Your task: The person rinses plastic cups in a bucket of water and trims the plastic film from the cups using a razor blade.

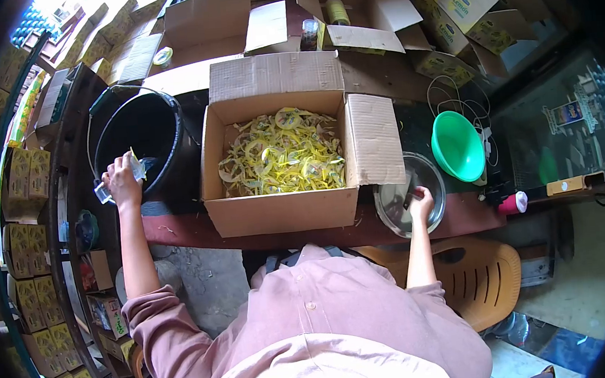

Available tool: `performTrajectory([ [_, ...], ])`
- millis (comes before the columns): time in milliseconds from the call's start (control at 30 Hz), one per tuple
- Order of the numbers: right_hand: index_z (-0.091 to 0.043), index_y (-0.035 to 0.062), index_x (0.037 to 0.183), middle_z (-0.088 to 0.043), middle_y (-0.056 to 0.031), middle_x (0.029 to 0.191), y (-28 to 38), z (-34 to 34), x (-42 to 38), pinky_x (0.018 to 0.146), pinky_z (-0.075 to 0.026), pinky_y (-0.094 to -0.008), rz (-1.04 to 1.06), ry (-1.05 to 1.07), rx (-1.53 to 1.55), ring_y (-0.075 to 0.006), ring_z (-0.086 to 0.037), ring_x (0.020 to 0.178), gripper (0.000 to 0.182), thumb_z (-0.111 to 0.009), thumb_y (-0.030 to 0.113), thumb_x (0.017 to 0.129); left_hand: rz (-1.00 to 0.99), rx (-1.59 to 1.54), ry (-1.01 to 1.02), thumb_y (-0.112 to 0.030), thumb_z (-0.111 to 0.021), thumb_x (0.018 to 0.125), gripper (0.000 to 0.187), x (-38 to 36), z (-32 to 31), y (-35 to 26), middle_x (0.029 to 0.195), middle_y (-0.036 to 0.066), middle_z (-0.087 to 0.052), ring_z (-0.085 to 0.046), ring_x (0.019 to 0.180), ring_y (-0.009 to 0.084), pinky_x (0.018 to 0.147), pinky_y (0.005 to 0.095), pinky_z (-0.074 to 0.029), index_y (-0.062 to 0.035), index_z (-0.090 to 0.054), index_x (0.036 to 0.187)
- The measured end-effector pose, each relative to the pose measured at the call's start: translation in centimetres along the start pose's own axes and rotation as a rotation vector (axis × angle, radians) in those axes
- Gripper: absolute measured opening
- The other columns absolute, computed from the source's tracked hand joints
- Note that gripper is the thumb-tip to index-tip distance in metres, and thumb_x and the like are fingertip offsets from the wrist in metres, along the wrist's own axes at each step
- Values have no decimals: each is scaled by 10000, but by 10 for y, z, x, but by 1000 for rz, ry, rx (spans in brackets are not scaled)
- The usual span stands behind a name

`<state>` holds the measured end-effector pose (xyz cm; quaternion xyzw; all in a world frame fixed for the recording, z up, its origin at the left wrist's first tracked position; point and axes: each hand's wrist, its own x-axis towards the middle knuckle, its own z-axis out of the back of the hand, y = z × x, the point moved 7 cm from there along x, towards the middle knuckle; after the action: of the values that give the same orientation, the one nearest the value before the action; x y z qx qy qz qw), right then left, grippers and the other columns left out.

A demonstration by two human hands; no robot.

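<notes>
My left hand point(121, 180) is at the near left rim of a black bucket point(183, 138). Its fingers are closed around a small clear plastic container point(103, 192) with some yellow on it. To the right, my right hand point(421, 202) is over a round, shallow metal bowl point(383, 218). In its fingers is a small, dark, knife-like tool point(409, 198); I cannot tell its exact kind. Between my hands stands an open cardboard box point(283, 212), partly filled with yellow and clear plastic scraps point(282, 155).
A green bowl point(458, 147) sits right of the metal one, beside a white cable point(451, 92). Further right lies a pink spool point(512, 203). Open cartons point(208, 22) line the back, with a dark jar point(309, 34) among them. Shelves of yellow boxes point(28, 242) rise at left.
</notes>
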<state>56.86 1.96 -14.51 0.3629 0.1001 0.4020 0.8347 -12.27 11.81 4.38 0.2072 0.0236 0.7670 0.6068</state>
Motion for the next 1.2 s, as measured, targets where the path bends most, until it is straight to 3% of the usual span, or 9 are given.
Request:
performTrajectory([
  [233, -596, 21, 996, -638, -116, 878, -60, -58, 14, 653, -490, -265, -362, 278, 454, -186, -613, 741, 362, -694, 57, 650, 6, -19, -49, -79, -713, 590, 600, 1, -6, 4, 1054, 35, -551, -522, 988, 232, 846, 391, -372, -162, -509, 1148],
  [433, -502, -12, 1163, -624, -126, 891, -94, -87, 29, 638, -493, -268, -341, 365, 636, -173, -599, 750, 502, -660, 19, 688, 20, -33, -48, -87, -721, 574, 616, 1, -11, 6, 1049, 30, -549, -519, 992, 229, 835, 381, -375, -171, -510, 1146],
  [533, -508, -22, 1152, -630, -140, 878, -56, -58, 21, 627, -489, -264, -421, 360, 379, -183, -608, 728, 479, -644, 23, 695, 31, -23, -23, -87, -725, 559, 633, 2, -11, 7, 1058, 27, -545, -515, 998, 226, 840, 378, -375, -174, -509, 1148],
  [567, -564, -11, 1085, -638, -136, 850, -92, -76, 33, 622, -480, -258, -390, 330, 318, -176, -613, 697, 406, -631, 29, 686, 24, -39, -11, -89, -729, 547, 643, 2, -9, 6, 1063, 24, -544, -513, 999, 223, 843, 374, -377, -172, -509, 1145],
  [700, -626, 76, 1007, -650, -77, 720, -7, -17, 20, 605, -473, -284, -211, 172, 37, -151, -615, 648, 368, -662, 18, 645, -5, -37, -18, -87, -732, 539, 637, 2, -9, 4, 1057, 23, -546, -514, 993, 222, 842, 372, -379, -167, -514, 1133],
  [833, -630, 68, 933, -616, -103, 633, 23, 9, 7, 594, -452, -349, 42, -87, 57, -238, -607, 601, 281, -620, 13, 658, -20, -50, -32, -90, -733, 537, 630, 2, -7, 1, 1042, 27, -551, -516, 985, 224, 842, 372, -378, -163, -519, 1124],
  [1000, -625, 80, 967, -618, -78, 648, 49, 35, -10, 588, -448, -331, 191, -336, 31, -222, -572, 576, 300, -606, -21, 684, -37, -56, -46, -92, -725, 540, 580, 5, -6, 0, 997, 36, -557, -518, 963, 222, 829, 364, -369, -161, -536, 1084],
  [1067, -626, 78, 960, -621, -86, 662, 25, 21, 3, 550, -445, -307, 108, -159, 0, -182, -562, 563, 277, -621, -10, 698, -135, -5, -27, -95, -722, 545, 543, 6, 3, -7, 966, 30, -557, -522, 951, 212, 821, 360, -366, -164, -543, 1053],
  [1200, -616, 72, 987, -617, -70, 670, 39, 45, 14, 537, -445, -293, 156, -268, 201, -154, -544, 559, 264, -637, 19, 729, -165, 53, -7, -73, -699, 575, 491, 21, 13, 1, 931, 23, -557, -525, 932, 208, 810, 359, -366, -170, -541, 1030],
])
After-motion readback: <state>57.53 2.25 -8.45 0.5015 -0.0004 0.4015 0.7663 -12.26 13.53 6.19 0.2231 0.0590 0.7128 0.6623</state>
